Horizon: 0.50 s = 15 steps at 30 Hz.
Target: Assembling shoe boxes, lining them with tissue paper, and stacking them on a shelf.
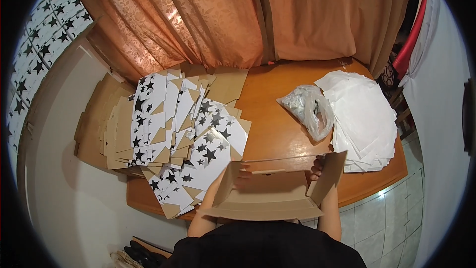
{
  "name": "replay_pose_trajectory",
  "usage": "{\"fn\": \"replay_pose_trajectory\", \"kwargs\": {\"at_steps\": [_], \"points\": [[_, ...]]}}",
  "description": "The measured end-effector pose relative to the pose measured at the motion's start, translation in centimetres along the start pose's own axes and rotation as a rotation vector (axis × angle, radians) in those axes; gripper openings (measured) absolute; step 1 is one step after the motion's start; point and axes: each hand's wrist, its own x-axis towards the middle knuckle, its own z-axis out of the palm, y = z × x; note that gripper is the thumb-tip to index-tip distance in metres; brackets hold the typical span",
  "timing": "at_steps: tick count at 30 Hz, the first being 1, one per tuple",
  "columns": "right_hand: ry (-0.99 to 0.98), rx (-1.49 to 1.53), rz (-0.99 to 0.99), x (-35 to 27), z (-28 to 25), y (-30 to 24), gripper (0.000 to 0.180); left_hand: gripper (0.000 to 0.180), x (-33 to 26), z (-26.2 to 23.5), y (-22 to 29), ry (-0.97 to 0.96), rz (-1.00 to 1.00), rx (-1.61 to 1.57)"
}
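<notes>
A partly folded brown cardboard box [270, 188] is held up before my body, over the table's near edge, its open side toward me. My right hand [316, 167] grips its right end, fingers curled on the inner side beside a raised end flap [328, 178]. At the left end, my left hand [242, 174] holds the wall. Its blurred fingers show on the inside, while the rest is hidden behind the cardboard. The long front wall [267, 212] leans out toward my chest.
Flat cardboard sheets with black stars on white [173, 124] lie heaped at the left of the wooden table [265, 94]. A clear plastic bag [310, 109] with unclear contents sits right of centre, beside a pile of white sheets [364, 119]. Orange curtains [213, 20] hang behind.
</notes>
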Motion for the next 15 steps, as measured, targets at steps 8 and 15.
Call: {"fn": "replay_pose_trajectory", "kwargs": {"at_steps": [8,15], "points": [[0.082,-0.173,-0.021,-0.6,-1.3,0.2,0.037,0.073,0.0,0.8,0.1,-0.24,0.279,0.14],[0.193,-0.358,-0.12,-7.4,-4.8,1.3,0.038,0.06,1.5,2.0,-0.3,-0.039,0.219,0.225]]}}
